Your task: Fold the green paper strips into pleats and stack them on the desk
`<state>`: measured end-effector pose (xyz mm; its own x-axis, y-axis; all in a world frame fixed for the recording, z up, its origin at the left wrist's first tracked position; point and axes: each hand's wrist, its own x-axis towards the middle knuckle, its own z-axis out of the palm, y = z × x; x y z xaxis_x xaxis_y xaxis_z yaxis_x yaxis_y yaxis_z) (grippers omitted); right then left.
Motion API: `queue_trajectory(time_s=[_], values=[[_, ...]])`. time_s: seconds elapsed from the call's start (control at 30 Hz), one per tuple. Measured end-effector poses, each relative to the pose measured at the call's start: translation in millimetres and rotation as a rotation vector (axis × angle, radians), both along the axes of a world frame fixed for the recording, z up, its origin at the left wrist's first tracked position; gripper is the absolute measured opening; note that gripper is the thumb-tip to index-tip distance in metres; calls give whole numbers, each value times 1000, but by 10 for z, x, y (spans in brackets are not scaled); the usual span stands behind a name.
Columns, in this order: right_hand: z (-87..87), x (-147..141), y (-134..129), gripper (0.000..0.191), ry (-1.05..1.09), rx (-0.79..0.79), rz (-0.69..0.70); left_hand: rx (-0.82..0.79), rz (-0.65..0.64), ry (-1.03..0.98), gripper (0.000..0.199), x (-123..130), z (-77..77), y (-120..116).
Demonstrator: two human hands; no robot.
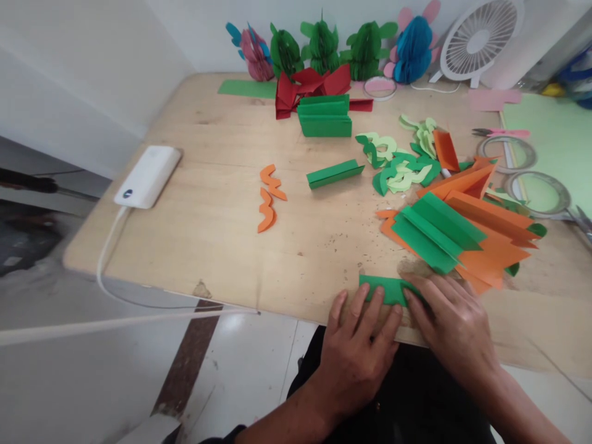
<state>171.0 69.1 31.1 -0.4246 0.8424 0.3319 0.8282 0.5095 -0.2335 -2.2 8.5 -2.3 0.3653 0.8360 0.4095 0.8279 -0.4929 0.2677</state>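
Note:
A narrow folded strip of green paper [386, 290] lies flat at the table's front edge. My left hand [358, 345] rests on its left part, fingers spread, tips on the paper and the wood. On the strip's right end press the fingers of my right hand [456, 324], bent and close together; its thumb tip is on the paper. Just beyond my right hand, pleated green sheets [437, 231] lie over folded orange paper [502, 250]. Farther off is another folded green strip [335, 174], and behind it a pleated green stack [325, 117].
Orange cut-outs [267, 209] lie left of centre. A white power bank [148, 177] with a cable sits at the left edge. Green scraps [402, 169], tape rolls [539, 192] and pink-handled scissors [502, 132] are at right. Paper figures [324, 46] and a fan [478, 42] line the back.

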Motion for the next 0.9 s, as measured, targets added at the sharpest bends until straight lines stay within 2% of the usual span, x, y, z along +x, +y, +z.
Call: queue_trajectory(time_s=[0.6, 0.9], values=[[-7, -1, -3, 18, -29, 1, -17, -34, 33, 26, 48, 32, 0, -20], [-9, 5, 2, 19, -49, -8, -18, 2, 26, 21, 44, 42, -25, -16]])
